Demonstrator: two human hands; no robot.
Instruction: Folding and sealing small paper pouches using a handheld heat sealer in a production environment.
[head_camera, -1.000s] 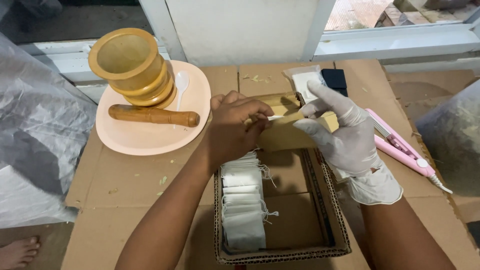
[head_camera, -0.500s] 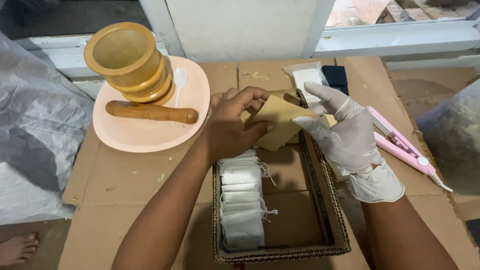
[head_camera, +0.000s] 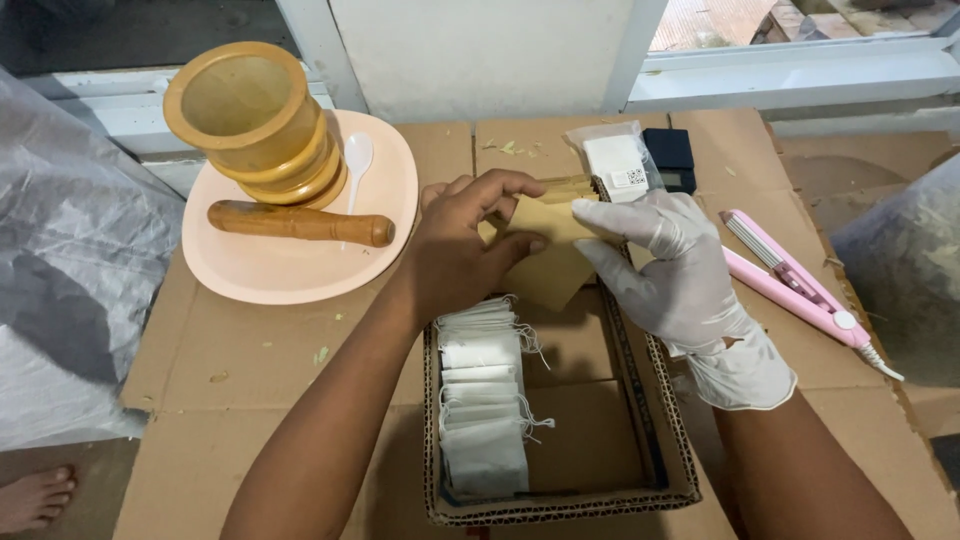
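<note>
Envelope (head_camera: 548, 250) lifted, both hands (head_camera: 462, 250) gripping edges

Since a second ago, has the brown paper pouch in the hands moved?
Yes. The brown pouch has come toward the person, farther from the dark block, now over the cardboard box.

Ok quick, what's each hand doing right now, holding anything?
Left hand: bare, closed on the brown paper packet.
Right hand: in a white glove, fingers pinching the same packet's upper edge.
</note>
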